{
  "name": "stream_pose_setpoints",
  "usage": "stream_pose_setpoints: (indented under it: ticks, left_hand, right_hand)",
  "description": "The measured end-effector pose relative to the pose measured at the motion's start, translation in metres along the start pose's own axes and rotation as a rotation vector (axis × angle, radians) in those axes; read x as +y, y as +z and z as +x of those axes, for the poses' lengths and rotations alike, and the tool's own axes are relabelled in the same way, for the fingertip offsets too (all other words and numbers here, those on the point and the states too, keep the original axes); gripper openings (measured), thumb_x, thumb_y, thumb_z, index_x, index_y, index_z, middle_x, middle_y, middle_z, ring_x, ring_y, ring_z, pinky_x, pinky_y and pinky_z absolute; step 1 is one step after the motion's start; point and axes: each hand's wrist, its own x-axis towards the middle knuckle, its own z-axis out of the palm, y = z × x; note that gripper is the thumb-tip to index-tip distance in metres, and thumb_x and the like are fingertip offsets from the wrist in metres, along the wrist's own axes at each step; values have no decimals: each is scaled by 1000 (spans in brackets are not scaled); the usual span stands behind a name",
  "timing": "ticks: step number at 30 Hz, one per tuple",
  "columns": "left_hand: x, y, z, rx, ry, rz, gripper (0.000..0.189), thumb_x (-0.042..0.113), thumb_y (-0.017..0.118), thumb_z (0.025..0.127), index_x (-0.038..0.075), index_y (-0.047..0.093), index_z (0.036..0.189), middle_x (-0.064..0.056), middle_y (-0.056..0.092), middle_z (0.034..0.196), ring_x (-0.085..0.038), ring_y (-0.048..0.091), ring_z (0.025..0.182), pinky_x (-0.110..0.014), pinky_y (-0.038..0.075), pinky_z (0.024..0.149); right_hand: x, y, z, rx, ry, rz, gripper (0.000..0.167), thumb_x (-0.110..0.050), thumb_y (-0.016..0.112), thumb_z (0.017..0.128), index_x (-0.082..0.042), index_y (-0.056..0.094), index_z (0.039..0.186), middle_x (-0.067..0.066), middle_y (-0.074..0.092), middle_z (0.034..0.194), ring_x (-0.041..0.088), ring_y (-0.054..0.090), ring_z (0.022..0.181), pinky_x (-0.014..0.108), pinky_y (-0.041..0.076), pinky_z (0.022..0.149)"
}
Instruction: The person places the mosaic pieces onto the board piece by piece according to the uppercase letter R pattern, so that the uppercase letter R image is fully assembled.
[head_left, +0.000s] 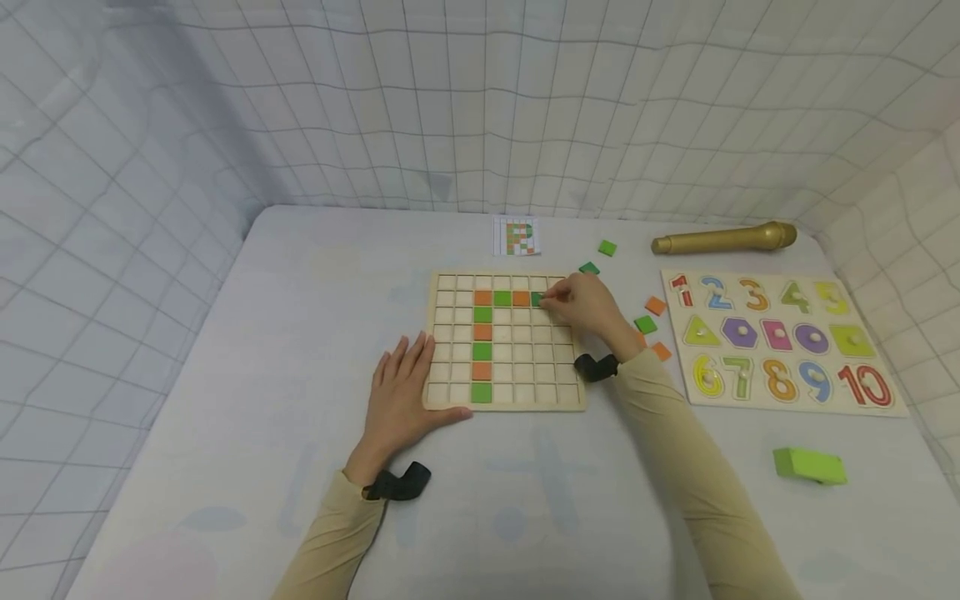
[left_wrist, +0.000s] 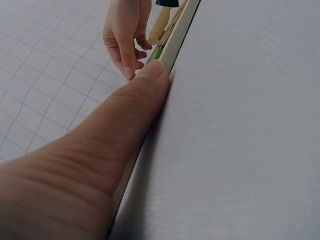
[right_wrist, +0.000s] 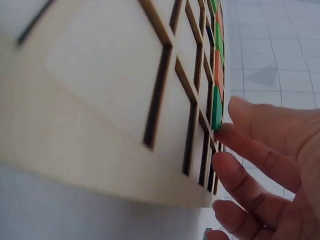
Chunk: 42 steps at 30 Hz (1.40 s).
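A wooden grid board [head_left: 522, 375] lies on the table, with orange and green square tiles set in a column and along an upper row. At that row's right end, my right hand [head_left: 581, 302] has thumb and index finger at a dark green tile [right_wrist: 216, 107]. The index fingertip touches the tile's near end in the right wrist view; the tile sits against the grid beside an orange tile [right_wrist: 219, 67]. My left hand [head_left: 401, 396] rests at the board's lower left corner, fingers along the left edge and thumb [left_wrist: 135, 107] along the front edge.
A small pattern card [head_left: 517, 237] lies behind the board. Loose tiles, among them a green tile [head_left: 646, 325] and an orange tile [head_left: 656, 306], lie to the right. Further right are a number-and-shape puzzle [head_left: 765, 358], a gold microphone [head_left: 723, 239] and a green block [head_left: 810, 466].
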Motion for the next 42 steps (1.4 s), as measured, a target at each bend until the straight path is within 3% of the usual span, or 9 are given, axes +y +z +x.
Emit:
stream_pose_setpoints:
  ticks: [4,8,15,19,22,28,35,42]
  left_hand:
    - [1,0,0,4,1,6,116,68,71,67,6,20,152,-11,19,155,-29,6,143,-49,3,111]
    - [1,0,0,8,5,6,116,68,70,67,7,21,152,-11,19,155,-29,6,143,-49,3,111]
    - [1,-1,0,7,-1,8,116,69,70,66,7,21,152,-10,18,156,-29,5,143,-48,3,111]
    - [1,-1,0,10,-2,11,117,69,70,66,7,21,152,-10,18,156,-30,6,143,-49,3,111]
    - [0,-1,-1,13,-3,11,117,69,71,66,7,20,152,-11,19,156,-30,6,143,-49,3,111]
    - [0,-1,-1,10,-5,17,117,69,70,66,7,20,152,-10,19,156,-29,6,143,-49,4,111]
    - [1,0,-1,4,-1,14,117,70,70,66,7,20,152,-10,19,156,-28,5,143,-49,4,111]
    - [0,-1,-1,7,2,14,117,69,70,66,7,21,152,-10,19,155,-29,6,143,-49,5,111]
  right_hand:
    - [6,-4,-1,-13,-50,51,21,-21,69,89,-3,75,99,5,65,82,19,50,69,32,40,61]
    - [15,-10,-1,24,-57,65,23,-24,68,90,-5,74,101,6,68,90,21,53,73,33,41,62]
    - [34,-28,5,183,15,73,32,-34,65,91,-6,74,104,10,69,96,23,55,83,34,40,64]
    - [44,-40,11,295,64,93,37,-34,65,91,-2,70,109,15,67,108,29,57,92,38,42,71]
    - [51,-47,17,334,128,83,43,-38,63,92,-2,67,115,15,63,116,31,56,101,41,43,77]
    - [60,-54,28,352,260,72,47,-39,64,91,-4,64,121,13,61,122,32,52,110,43,44,81]
    - [66,-53,34,309,380,15,42,-32,62,93,-2,62,123,15,59,125,34,53,112,45,43,82]
    - [66,-49,37,251,435,-62,40,-27,59,94,-2,61,124,17,59,124,35,53,112,48,42,87]
